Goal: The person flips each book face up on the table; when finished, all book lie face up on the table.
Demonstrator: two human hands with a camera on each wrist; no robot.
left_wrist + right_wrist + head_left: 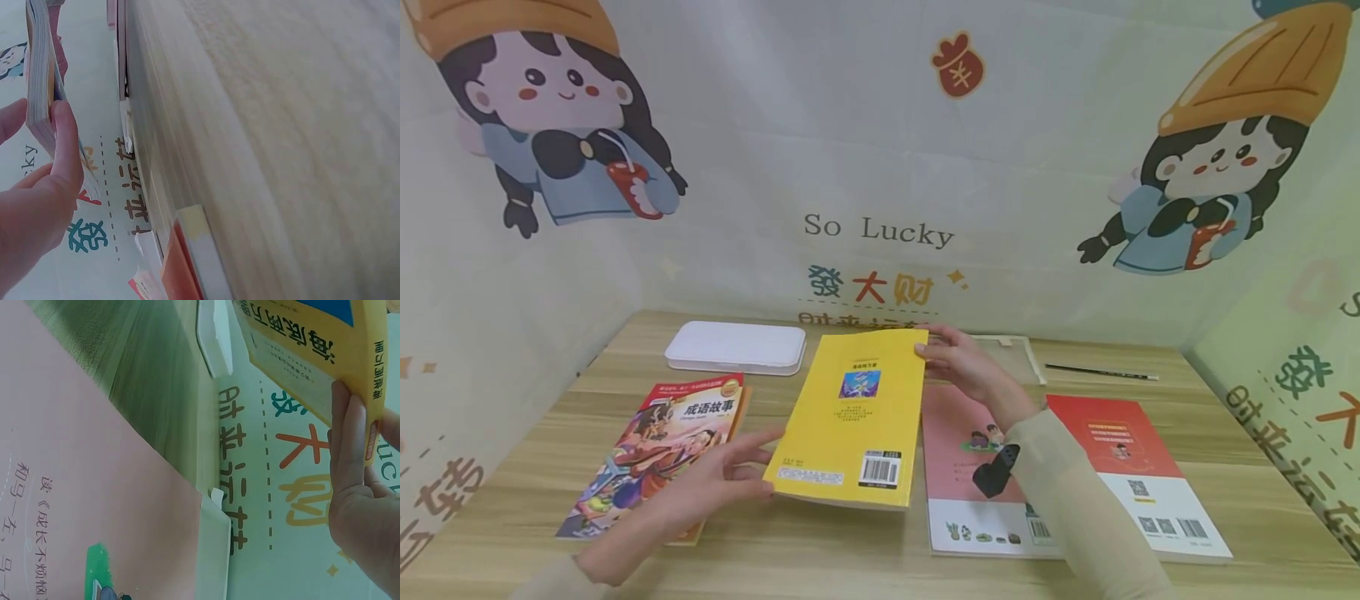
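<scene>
A yellow paperback book [850, 425] is held above the table, its back cover with a barcode facing up in the head view. My left hand [730, 475] pinches its lower left corner; the left wrist view shows thumb and fingers on either side of the page block [39, 75]. At the upper right corner my right hand [958, 362] grips the spine side, fingers under and thumb on top. In the right wrist view the yellow front cover [300, 337] faces down, with my right hand [359, 481] around the spine edge.
Under my left arm lies a colourful storybook [662, 450] on another book. A pink-and-white book [962, 508] and a red-and-white book [1135, 475] lie at right. At the back are a white case [735, 347], a pale mesh pouch [1018, 358] and a dark pencil [1101, 372].
</scene>
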